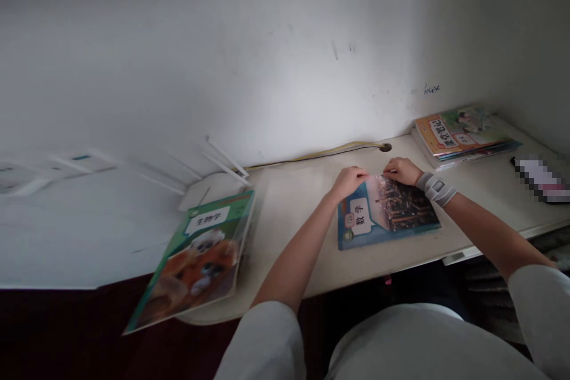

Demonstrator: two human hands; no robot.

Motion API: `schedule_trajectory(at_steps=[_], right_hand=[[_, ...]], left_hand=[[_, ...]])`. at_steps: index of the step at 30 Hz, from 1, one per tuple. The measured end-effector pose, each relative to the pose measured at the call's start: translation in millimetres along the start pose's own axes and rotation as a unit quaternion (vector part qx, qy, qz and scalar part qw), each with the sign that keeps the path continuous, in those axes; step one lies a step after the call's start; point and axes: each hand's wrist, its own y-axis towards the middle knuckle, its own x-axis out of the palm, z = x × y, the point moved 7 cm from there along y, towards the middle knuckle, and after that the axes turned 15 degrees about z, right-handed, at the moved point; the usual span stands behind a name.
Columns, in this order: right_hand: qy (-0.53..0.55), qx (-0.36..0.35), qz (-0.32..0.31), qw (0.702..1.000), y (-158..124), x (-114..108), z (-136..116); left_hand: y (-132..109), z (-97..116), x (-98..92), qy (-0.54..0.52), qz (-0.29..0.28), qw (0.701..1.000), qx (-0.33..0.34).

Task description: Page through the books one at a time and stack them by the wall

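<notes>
A blue-edged textbook lies turned sideways on the white desk, its cover showing a city scene and Chinese characters. At the book's far edge, my left hand has its fingers closed on the left portion. My right hand, with a grey band on the wrist, pinches the same edge a little farther right. The fingertips of both hands are partly hidden, so any fine detail between them cannot be made out.
A green biology book overhangs the desk's left end, beside a white router with antennas. Several stacked books lie at the back right, near a phone. Cables run along the wall into a desk hole.
</notes>
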Motion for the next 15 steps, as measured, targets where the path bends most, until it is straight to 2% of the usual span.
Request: schedule_trajectory(at_steps=[6, 11, 15], right_hand=[[-0.009, -0.002, -0.044, 0.999, 8, -2, -5], [-0.055, 0.036, -0.068, 0.995, 20, 6, 5], [-0.081, 0.051, -0.066, 0.993, 13, 8, 13]], left_hand=[[5, -2, 0.5, 0.001, -0.009, 1.0, -0.001], [13, -6, 10.1, 0.01, -0.023, 1.0, 0.003], [6, -13, 7.4, 0.006, -0.05, 0.999, 0.013]])
